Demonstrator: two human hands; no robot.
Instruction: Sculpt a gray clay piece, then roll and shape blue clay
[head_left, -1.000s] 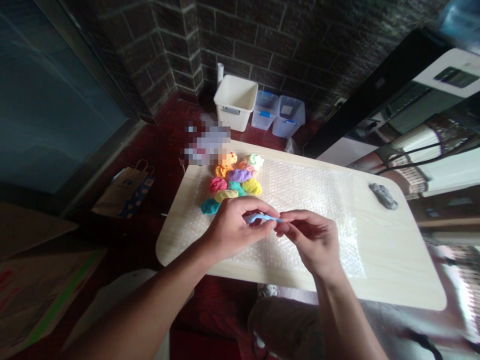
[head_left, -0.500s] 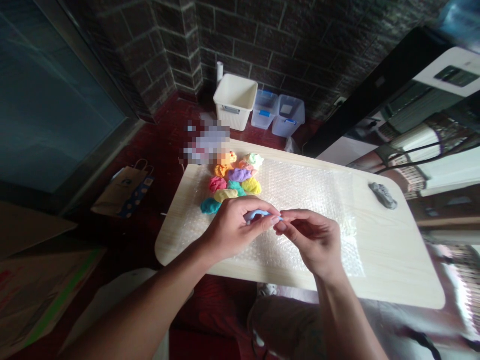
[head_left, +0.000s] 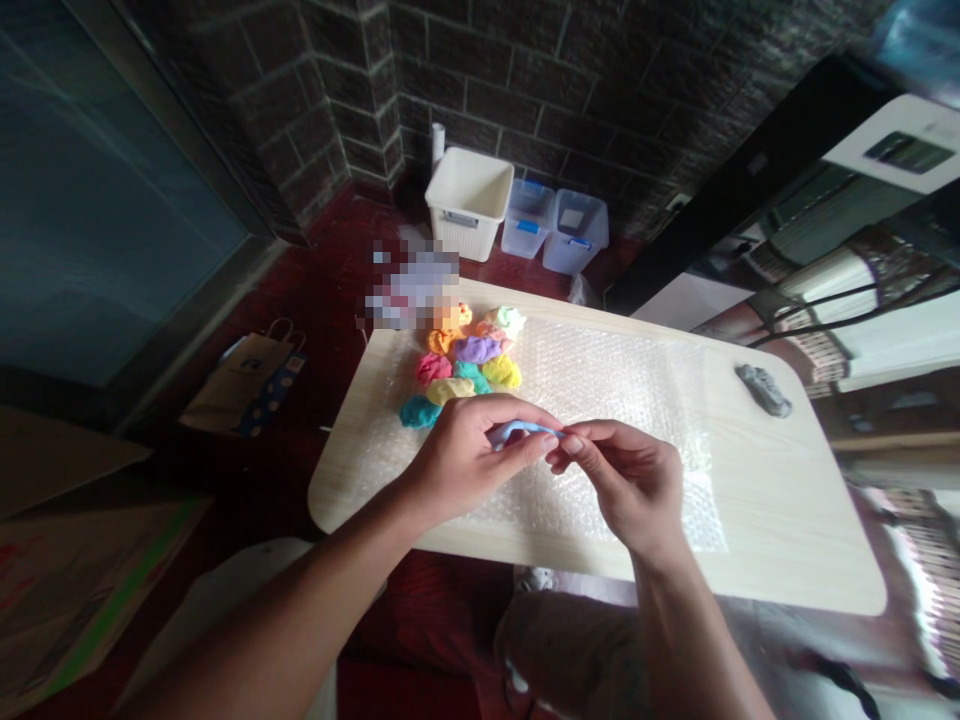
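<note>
A thin strip of light blue modelling clay [head_left: 523, 427] stretches between my two hands above the table. My left hand [head_left: 480, 445] is closed on it, thumb and fingers pinching near its right end while the rest curves back into the palm. At that same end, the thumb and forefinger of my right hand [head_left: 634, 475] press together, and the fingertips of both hands nearly touch. Beyond my left hand lie several soft lumps of clay, among them a purple lump [head_left: 477, 349], a yellow lump [head_left: 502, 371], a red lump [head_left: 433, 369] and a teal lump [head_left: 419, 411].
Bubble wrap [head_left: 615, 370] covers the middle of the pale wooden table [head_left: 795, 500]. A grey lump [head_left: 763, 390] sits near the right end. Behind the table stand a white bin [head_left: 469, 210] and two clear plastic boxes [head_left: 576, 235]. A paper bag [head_left: 240, 380] is on the floor at left.
My right thumb has shifted slightly onto the clay's end, and its fingers sit closer to the left fingertips. The strip arches a little more. The lumps on the table stay put.
</note>
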